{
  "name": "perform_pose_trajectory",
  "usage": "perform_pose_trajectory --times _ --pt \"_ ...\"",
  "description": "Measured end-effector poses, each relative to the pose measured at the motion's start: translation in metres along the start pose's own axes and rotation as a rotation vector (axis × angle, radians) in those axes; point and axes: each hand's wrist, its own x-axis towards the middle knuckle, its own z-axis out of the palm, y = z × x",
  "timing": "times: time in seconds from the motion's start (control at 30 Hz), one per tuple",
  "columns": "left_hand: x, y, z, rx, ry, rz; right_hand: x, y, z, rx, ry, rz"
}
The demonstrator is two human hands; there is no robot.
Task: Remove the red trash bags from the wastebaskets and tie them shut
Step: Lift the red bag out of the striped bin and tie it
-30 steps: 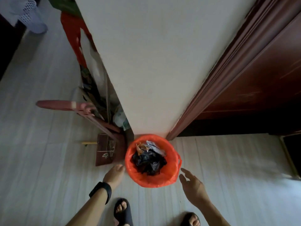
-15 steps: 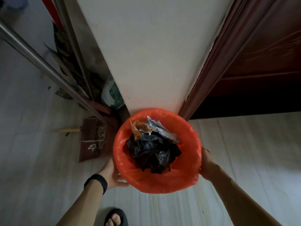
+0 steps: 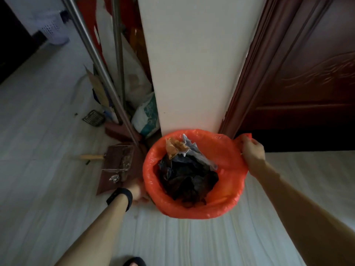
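A red trash bag [image 3: 226,154] lines a wastebasket on the floor against the white wall corner; the bag covers the basket's rim and walls. Inside lie black crumpled plastic [image 3: 188,179], brown paper and a silvery wrapper. My right hand [image 3: 251,150] pinches the bag's right handle and pulls it up and outward off the rim. My left hand [image 3: 137,191], with a black band on its wrist, is low at the basket's left side, its fingers hidden behind the bag.
A brown dustpan [image 3: 117,166] with a wooden handle lies left of the basket. Metal poles [image 3: 99,70], a white sack [image 3: 146,116] and clutter lean in the corner behind it. A dark wooden door frame [image 3: 255,77] stands at right. My sandalled foot [image 3: 134,262] is at the bottom edge.
Both hands came in to the basket's sides. The right hand then rose and took hold of the bag's right handle, lifting it off the rim. The view closed in on the basket.
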Motion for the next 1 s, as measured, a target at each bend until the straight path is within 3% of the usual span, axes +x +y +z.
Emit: perform_pose_trajectory --times 0.13,0.2,0.3,0.57,0.73,0.9,1.0 --pt "0.003 -0.001 -0.013 0.360 0.204 0.139 -0.035 -0.028 -0.002 0.000 -0.075 -0.135" --pt "-0.031 0.015 -0.023 0.379 0.294 0.186 -0.052 -0.042 -0.006 -0.013 -0.123 -0.192" --pt "-0.060 0.027 -0.035 0.214 0.308 0.213 -0.068 -0.056 -0.012 -0.092 -0.191 -0.233" --pt "-0.108 0.026 -0.048 -0.375 0.170 0.198 -0.102 -0.048 -0.036 -0.861 -0.459 -0.086" --pt "-0.132 0.044 -0.058 -0.721 0.179 0.261 -0.126 -0.060 -0.039 -0.783 -0.431 -0.099" --pt "-0.147 0.055 -0.052 -0.747 0.148 0.317 -0.141 -0.053 -0.031 -0.631 -0.287 -0.216" --pt "-0.148 0.053 -0.049 -0.762 0.101 0.296 -0.150 -0.050 -0.033 -0.709 -0.251 -0.300"
